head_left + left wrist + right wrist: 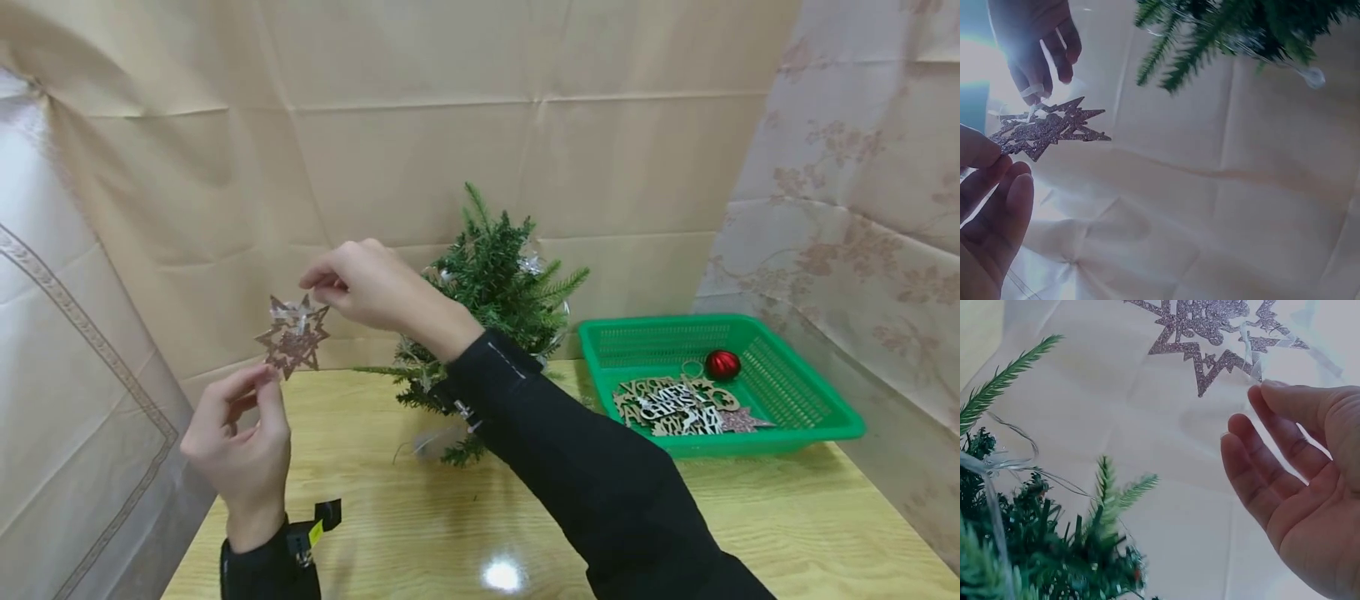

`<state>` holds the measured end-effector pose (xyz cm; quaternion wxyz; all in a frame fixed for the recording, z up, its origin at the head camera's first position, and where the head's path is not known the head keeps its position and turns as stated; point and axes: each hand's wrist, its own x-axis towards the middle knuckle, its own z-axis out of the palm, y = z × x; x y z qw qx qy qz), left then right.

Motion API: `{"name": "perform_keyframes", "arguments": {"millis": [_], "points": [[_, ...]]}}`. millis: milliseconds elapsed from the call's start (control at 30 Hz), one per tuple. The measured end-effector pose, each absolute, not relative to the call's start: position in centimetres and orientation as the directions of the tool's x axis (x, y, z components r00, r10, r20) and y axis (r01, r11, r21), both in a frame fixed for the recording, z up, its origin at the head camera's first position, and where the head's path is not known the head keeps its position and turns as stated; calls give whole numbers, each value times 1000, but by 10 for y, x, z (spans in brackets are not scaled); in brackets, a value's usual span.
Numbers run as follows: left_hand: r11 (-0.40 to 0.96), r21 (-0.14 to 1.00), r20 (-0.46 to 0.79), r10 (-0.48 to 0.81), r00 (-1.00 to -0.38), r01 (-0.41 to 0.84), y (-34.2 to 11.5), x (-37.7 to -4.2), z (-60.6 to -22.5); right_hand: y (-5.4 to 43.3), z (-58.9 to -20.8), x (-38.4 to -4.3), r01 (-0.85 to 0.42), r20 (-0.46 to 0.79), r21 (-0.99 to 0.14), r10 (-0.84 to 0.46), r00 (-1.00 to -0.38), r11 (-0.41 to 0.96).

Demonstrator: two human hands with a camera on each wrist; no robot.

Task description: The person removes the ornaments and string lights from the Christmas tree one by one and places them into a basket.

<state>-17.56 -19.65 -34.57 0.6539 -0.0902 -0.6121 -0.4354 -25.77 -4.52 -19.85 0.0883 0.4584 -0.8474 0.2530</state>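
My left hand (243,442) pinches the lower tip of a glittery pinkish star ornament (295,340) between thumb and fingers. The star has jagged points and a cut-out pattern, seen close up in the left wrist view (1047,130). Above it, my right hand (382,287) has thumb and index finger brought together on a whitish translucent ribbon (1249,347) tied to the star. The other fingers of that hand (1310,469) are loosely bent. Behind the right forearm stands a small green Christmas tree (491,275), partly hidden by the sleeve.
To the right, a green plastic basket (813,408) holds flat lettered ornaments (667,404), a pink glitter star (742,421) and a red bauble (723,365). Thin clear wire (1019,428) winds through the tree. Beige cloth (420,67) hangs behind the wooden table (420,542).
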Motion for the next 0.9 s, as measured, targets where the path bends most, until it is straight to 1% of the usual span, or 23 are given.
{"name": "perform_keyframes", "arguments": {"millis": [133, 233, 400, 500, 633, 733, 900], "points": [[540, 403, 878, -455, -146, 739, -192, -172, -345, -24, -203, -248, -841, 455, -344, -710, -538, 417], [484, 387, 882, -444, -161, 785, -187, -169, -345, -6, -208, -241, -863, 528, -330, -684, -504, 382], [399, 335, 899, -406, -163, 854, -173, -162, -339, 21, -220, -233, -877, 616, -321, -624, -481, 358], [362, 283, 920, -365, -144, 888, -163, -158, -334, 35, -228, -226, -885, 648, -315, -604, -464, 342], [321, 206, 944, -315, -101, 925, -149, -154, -329, 55, -238, -216, -910, 705, -300, -576, -414, 287], [305, 155, 959, -275, -69, 940, -137, -152, -327, 73, -247, -207, -920, 744, -293, -542, -391, 261], [279, 85, 984, -173, -37, 957, -120, -150, -328, 103, -265, -195, -913, 780, -319, -478, -404, 253]]}}
